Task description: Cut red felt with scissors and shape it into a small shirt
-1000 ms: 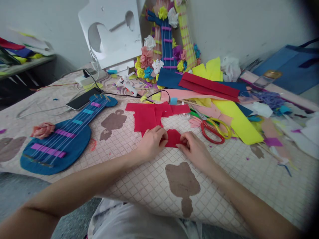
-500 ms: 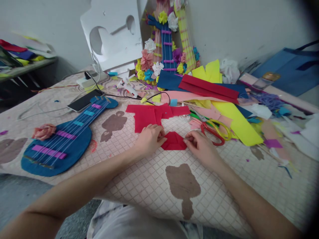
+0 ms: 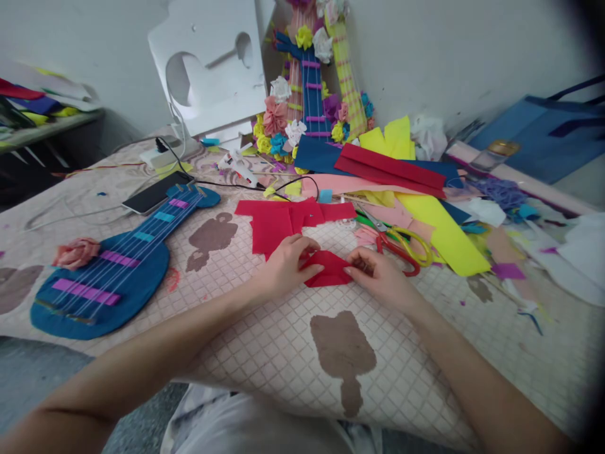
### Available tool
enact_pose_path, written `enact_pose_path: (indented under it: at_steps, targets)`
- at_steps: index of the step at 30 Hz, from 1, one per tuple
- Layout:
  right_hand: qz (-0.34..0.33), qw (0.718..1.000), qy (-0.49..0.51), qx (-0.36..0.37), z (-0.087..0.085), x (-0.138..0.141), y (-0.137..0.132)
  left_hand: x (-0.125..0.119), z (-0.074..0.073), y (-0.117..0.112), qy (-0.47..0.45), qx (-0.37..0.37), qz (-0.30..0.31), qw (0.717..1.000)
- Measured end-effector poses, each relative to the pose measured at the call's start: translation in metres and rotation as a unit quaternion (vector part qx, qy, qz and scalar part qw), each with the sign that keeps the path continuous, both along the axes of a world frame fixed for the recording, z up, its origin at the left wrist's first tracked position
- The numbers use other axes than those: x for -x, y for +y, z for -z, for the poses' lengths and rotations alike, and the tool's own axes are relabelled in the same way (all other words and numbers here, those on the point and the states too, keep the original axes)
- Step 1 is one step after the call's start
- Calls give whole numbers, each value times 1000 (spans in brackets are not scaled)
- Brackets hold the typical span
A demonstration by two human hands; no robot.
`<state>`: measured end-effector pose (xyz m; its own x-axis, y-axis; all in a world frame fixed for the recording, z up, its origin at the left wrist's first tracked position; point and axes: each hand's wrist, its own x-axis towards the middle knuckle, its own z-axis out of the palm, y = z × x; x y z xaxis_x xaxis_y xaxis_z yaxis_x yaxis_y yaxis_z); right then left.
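Note:
A small folded piece of red crepe paper (image 3: pixel 328 267) is held between my two hands, just above the patterned tablecloth. My left hand (image 3: pixel 290 266) pinches its left edge with thumb and fingers. At its right corner, the fingertips of my right hand (image 3: pixel 378 276) are closed on the paper. Several flat red crepe paper pieces (image 3: pixel 271 227) lie overlapping just beyond my left hand. Red-handled scissors (image 3: pixel 399 253) and yellow-handled scissors (image 3: pixel 418 247) rest past my right hand.
A blue paper guitar (image 3: pixel 108 271) with a pink paper rose (image 3: pixel 77 252) lies at left, beside a phone (image 3: pixel 154 192). A white glue gun (image 3: pixel 240 169) sits farther back. Crepe paper strips (image 3: pixel 439 233) and scraps cover the right side. Flower-decorated paper guitars (image 3: pixel 312 88) lean against the wall.
My left thumb has moved right across the red paper, and my left fingers have shifted along its edge. The whole view has shifted slightly.

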<state>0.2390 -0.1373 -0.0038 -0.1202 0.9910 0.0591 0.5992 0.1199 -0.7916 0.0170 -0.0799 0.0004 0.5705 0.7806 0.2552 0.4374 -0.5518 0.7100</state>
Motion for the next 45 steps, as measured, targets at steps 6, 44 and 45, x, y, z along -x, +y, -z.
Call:
enact_pose_path:
  at_steps: [6, 44, 45]
  targets:
    - [109, 983, 16, -150, -11, 11, -3, -3, -2, -1, -52, 161, -18, 985]
    - [-141, 912, -314, -224, -1, 11, -17, 11, 3, -17, 130, -182, 76, 972]
    - [-138, 919, -298, -217, 0, 10, -17, 11, 3, -17, 126, -172, 67, 975]
